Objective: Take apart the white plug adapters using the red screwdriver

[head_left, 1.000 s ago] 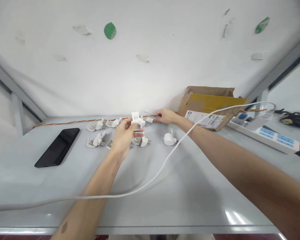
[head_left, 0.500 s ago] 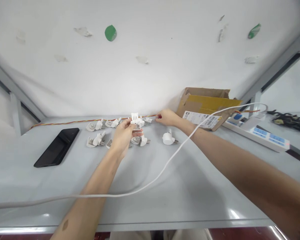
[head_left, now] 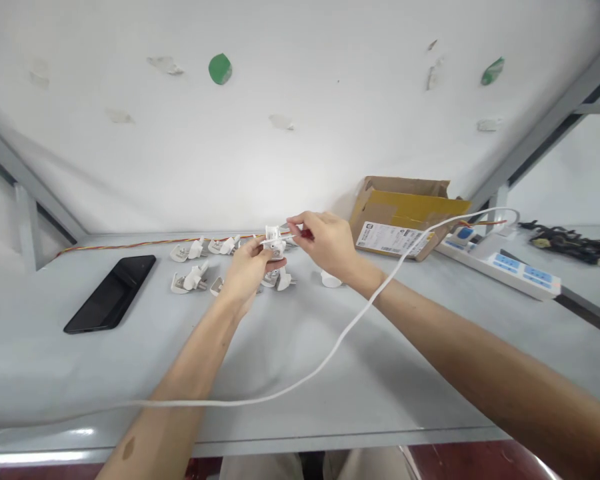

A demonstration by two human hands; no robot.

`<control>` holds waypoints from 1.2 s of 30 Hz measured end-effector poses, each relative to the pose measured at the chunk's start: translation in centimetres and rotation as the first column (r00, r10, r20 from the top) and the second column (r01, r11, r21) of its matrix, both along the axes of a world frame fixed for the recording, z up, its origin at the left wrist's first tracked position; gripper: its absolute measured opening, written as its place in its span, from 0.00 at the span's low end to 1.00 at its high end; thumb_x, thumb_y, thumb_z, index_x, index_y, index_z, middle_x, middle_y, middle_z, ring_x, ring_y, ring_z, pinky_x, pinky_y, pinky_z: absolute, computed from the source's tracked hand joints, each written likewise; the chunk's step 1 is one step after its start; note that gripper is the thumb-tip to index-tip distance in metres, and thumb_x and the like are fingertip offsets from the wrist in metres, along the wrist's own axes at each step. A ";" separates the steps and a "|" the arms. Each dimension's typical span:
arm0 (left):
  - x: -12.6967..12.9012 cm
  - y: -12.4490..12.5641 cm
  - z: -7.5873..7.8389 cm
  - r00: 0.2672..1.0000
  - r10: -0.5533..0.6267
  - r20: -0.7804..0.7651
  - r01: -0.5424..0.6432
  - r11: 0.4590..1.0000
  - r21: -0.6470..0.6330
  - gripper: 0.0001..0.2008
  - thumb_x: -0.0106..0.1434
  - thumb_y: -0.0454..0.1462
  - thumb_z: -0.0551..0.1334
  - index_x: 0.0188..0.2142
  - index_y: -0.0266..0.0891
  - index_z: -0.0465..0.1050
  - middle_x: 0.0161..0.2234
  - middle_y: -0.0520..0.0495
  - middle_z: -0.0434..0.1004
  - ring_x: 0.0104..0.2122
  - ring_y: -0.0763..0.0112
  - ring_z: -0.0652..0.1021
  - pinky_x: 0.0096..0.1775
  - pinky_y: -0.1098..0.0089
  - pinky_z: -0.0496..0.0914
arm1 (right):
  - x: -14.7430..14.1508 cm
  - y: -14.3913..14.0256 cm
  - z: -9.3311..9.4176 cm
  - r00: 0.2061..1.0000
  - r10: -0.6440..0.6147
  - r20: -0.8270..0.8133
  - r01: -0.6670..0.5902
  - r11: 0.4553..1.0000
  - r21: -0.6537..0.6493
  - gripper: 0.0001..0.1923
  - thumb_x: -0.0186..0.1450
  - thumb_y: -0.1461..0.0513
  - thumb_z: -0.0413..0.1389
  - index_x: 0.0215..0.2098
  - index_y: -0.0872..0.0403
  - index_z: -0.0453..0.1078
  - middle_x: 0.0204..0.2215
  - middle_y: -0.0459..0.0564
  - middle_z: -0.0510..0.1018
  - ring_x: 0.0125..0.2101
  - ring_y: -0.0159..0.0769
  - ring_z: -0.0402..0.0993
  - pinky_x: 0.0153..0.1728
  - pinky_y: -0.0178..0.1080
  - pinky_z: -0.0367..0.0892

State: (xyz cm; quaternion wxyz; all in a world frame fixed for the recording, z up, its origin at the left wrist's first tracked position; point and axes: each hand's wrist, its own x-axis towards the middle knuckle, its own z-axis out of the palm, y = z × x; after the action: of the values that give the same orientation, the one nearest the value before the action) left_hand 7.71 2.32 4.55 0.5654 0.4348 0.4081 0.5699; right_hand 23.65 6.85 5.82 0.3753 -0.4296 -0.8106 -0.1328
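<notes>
My left hand [head_left: 241, 275] is closed around an opened white power plug [head_left: 275, 245], held up above the table. In my right hand [head_left: 330, 243] is a small screwdriver [head_left: 307, 234] with a red handle, gripped between the fingers. Its thin shaft points left and reaches the plug; whether the tip touches a screw is too small to tell. Below and left of my hands lie several white plug parts [head_left: 194, 278] in two rows, some hidden behind my left hand. Another white plug piece [head_left: 331, 279] sits under my right hand, partly covered.
A black phone [head_left: 111, 293] lies at the left. Twisted red and yellow wires [head_left: 130, 247] run along the wall. At the right are a cardboard box [head_left: 405, 213], a power strip [head_left: 503, 263] and dark cables [head_left: 565, 237]. A white cable [head_left: 325, 360] crosses the foreground over both forearms.
My right hand has come left with the screwdriver, bringing its shaft up to the plug. My left hand keeps hold of the plug in nearly the same spot. The view has shifted slightly.
</notes>
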 end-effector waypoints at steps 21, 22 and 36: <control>0.0 -0.2 0.1 0.996 -0.087 0.008 0.086 0.994 0.071 0.11 0.53 0.30 0.62 0.39 0.35 0.74 0.40 0.44 0.77 0.41 0.66 0.77 0.46 0.63 0.71 | -0.9 -3.1 -1.2 0.956 0.175 -0.234 -0.249 0.907 -0.340 0.12 0.66 0.60 0.51 0.42 0.50 0.75 0.28 0.43 0.78 0.24 0.27 0.66 0.28 0.30 0.59; 0.0 -0.2 0.1 0.996 -0.086 0.008 0.085 0.994 0.072 0.11 0.54 0.30 0.62 0.39 0.35 0.73 0.41 0.43 0.77 0.41 0.67 0.77 0.46 0.63 0.72 | -0.9 -3.2 -1.2 0.952 0.170 -0.256 -0.255 0.902 -0.350 0.11 0.66 0.60 0.51 0.42 0.50 0.74 0.27 0.42 0.77 0.23 0.26 0.65 0.27 0.30 0.59; 0.0 0.1 -0.8 0.991 -0.080 -0.108 0.086 0.995 0.052 0.13 0.56 0.33 0.62 0.43 0.39 0.72 0.45 0.45 0.75 0.41 0.69 0.77 0.46 0.61 0.74 | -1.2 -2.5 -0.4 0.955 0.030 -0.296 -0.134 0.932 -0.338 0.12 0.64 0.53 0.53 0.42 0.50 0.70 0.21 0.41 0.71 0.23 0.29 0.66 0.27 0.31 0.58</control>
State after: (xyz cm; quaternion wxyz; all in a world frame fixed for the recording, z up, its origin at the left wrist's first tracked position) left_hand 7.74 2.41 3.71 0.5537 0.4969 0.4026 0.5334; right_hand 22.42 4.34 5.39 0.4102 -0.4700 -0.7758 0.0948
